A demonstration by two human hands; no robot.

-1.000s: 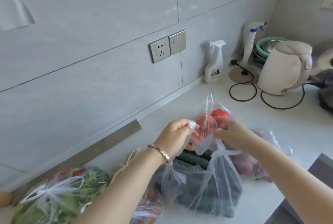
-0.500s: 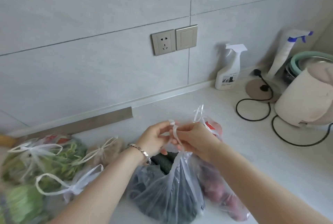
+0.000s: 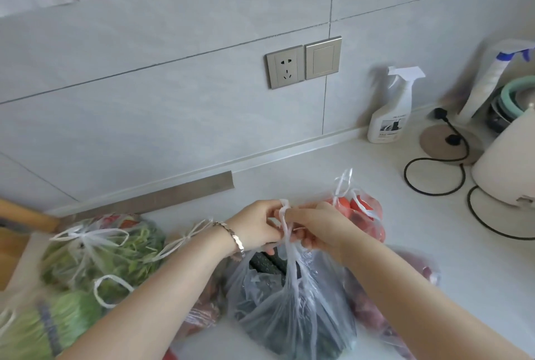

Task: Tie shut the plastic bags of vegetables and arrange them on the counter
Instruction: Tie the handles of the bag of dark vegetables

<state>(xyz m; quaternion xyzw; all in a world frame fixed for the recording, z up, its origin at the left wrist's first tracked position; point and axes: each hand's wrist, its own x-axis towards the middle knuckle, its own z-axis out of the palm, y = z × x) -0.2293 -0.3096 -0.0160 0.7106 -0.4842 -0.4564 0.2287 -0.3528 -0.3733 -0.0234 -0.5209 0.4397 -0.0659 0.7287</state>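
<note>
Both the left hand (image 3: 257, 225) and right hand (image 3: 314, 229) pinch the twisted handles (image 3: 285, 216) of the cucumber bag (image 3: 289, 299), which sits on the bench (image 3: 318, 168) directly below them. The knot looks half-formed. Next, I judge, the loops need crossing and pulling tight.

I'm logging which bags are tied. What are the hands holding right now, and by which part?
Both the left hand and right hand pinch the twisted white handles of the clear plastic bag of dark green cucumbers, above its mouth.
</note>
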